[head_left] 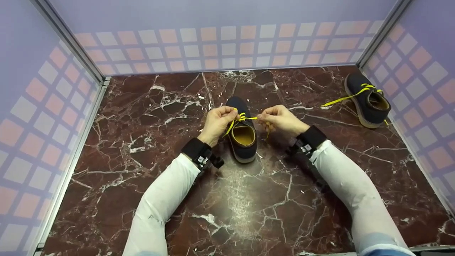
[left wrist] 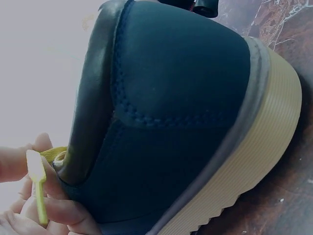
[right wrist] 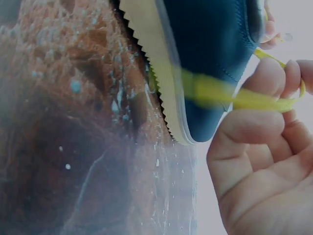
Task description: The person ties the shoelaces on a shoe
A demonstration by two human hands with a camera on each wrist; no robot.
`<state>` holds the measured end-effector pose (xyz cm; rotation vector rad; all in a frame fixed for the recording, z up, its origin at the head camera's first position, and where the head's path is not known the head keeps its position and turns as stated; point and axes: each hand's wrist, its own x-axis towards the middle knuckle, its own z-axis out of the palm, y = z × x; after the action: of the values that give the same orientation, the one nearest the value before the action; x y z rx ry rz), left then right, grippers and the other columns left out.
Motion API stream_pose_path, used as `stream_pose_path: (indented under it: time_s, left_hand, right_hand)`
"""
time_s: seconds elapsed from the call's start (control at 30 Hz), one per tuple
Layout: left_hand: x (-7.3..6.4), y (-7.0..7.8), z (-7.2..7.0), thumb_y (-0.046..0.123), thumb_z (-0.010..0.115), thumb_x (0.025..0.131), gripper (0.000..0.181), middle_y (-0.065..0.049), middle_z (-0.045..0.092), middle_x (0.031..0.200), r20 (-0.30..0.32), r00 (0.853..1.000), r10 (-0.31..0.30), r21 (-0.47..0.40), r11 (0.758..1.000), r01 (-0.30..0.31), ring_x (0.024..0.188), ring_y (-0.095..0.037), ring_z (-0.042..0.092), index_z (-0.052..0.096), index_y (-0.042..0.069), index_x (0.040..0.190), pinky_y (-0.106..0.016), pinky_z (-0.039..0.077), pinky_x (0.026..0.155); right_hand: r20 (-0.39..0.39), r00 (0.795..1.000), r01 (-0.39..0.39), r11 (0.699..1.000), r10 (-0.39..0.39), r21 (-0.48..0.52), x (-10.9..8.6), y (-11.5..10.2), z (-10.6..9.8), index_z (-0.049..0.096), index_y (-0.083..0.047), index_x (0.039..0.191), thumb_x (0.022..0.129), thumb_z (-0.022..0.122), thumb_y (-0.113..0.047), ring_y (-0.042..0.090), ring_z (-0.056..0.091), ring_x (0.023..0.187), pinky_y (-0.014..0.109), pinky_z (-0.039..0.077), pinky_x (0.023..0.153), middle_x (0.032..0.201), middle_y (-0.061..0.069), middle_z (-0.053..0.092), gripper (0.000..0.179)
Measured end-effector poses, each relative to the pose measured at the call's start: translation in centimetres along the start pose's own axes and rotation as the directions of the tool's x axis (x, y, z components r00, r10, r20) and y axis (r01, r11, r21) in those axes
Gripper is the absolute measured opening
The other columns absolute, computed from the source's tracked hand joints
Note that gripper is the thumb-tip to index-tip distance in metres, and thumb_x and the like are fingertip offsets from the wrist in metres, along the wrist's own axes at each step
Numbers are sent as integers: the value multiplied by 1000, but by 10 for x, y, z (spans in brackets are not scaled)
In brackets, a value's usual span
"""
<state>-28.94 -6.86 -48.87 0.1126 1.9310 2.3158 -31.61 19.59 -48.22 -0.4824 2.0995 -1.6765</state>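
A dark blue shoe (head_left: 245,153) with a pale sole stands upright on the marbled surface, toe pointing away from me. Its yellow lace (head_left: 251,118) crosses over the tongue in a knot or loop. My left hand (head_left: 218,122) pinches the lace at the shoe's left side; the left wrist view shows a lace end (left wrist: 36,169) across those fingers. On the other side, my right hand (head_left: 282,121) pinches another length of lace (right wrist: 264,102) between thumb and finger and holds it out from the shoe. A loose end hangs below the right fingers.
Another dark shoe (head_left: 371,106) sits at the far right by the side wall, one yellow lace end trailing leftward. Tiled-pattern walls (head_left: 227,39) enclose the back and both sides of the brown marbled tabletop (head_left: 241,202). Both wrists carry black bands with cameras.
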Motion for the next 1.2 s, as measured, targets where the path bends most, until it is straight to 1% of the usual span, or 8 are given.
stream_pose_path:
  time_s: [0.2, 0.43, 0.73, 0.8, 0.93, 1.03, 1.13, 1.2]
  left_hand:
    - [-2, 1, 0, 2, 68, 109, 26, 9, 77, 79, -2, 1000, -3, 14, 1000, 3, 78, -4, 72, 66, -22, 119, -18, 55, 75]
    - [-1, 1, 0, 4, 68, 110, 26, 9, 76, 78, -9, 1000, -6, 13, 1000, 6, 76, -5, 70, 67, -21, 118, -18, 54, 73]
    - [-2, 1, 1, 3, 68, 109, 27, 9, 76, 78, -9, 1000, -17, 0, 1000, 17, 77, -5, 71, 66, -22, 121, -18, 55, 74]
    - [-2, 1, 1, 2, 68, 109, 28, 9, 77, 79, -9, 1000, -18, -8, 1000, 18, 77, -4, 72, 66, -23, 123, -18, 56, 74]
    - [-2, 0, 1, 1, 70, 108, 29, 9, 78, 79, -8, 1000, -7, -15, 1000, 7, 77, -5, 74, 66, -22, 125, -18, 58, 75]
    - [-3, 1, 0, 1, 71, 107, 20, 8, 79, 80, -11, 1000, -1, -17, 1000, 1, 77, -6, 74, 73, -15, 118, -19, 58, 74]
    - [-4, 1, 0, 1, 73, 106, 9, 7, 80, 80, -14, 1000, 0, -20, 1000, 0, 76, -7, 75, 78, -5, 111, -19, 58, 72]
    - [-4, 1, -1, 2, 74, 105, 9, 7, 81, 81, -10, 1000, -1, -24, 1000, 0, 76, -8, 76, 79, -3, 110, -20, 59, 72]
  right_hand:
    - [-61, 995, 88, 995, -85, 55, -4, -7, -6, 78, -15, 85, 111, 61, -7, 3, 56, 51, 19, 41, 49, 69, -6, 71, 32]
    - [-121, 976, 195, 975, -182, 110, -7, -19, -11, 76, -11, 82, 110, 62, -3, 4, 57, 57, 15, 43, 52, 73, -7, 73, 32]
    - [-214, 932, 334, 922, -292, 197, -6, -33, -14, 74, -8, 79, 106, 63, 4, 5, 52, 55, 15, 40, 49, 68, -3, 69, 31]
    - [-230, 921, 357, 917, -314, 176, -4, -37, -13, 75, -8, 78, 105, 65, 3, 4, 51, 54, 15, 39, 49, 68, -3, 69, 31]
    - [-227, 906, 392, 911, -358, 128, 5, -43, -9, 72, 4, 78, 103, 67, 3, 5, 47, 51, 17, 37, 47, 66, -3, 68, 26]
    - [-203, 902, 406, 909, -382, 91, 14, -49, -4, 68, 14, 81, 103, 68, 1, 5, 46, 50, 18, 35, 45, 65, -4, 67, 25]
    - [-180, 906, 399, 915, -384, 59, 24, -56, 3, 71, 10, 81, 102, 70, -1, 5, 49, 52, 17, 38, 47, 66, -6, 69, 25]
    - [-168, 912, 386, 922, -375, 40, 32, -60, 9, 76, 3, 80, 102, 71, -2, 4, 51, 53, 17, 41, 50, 67, -5, 70, 23]
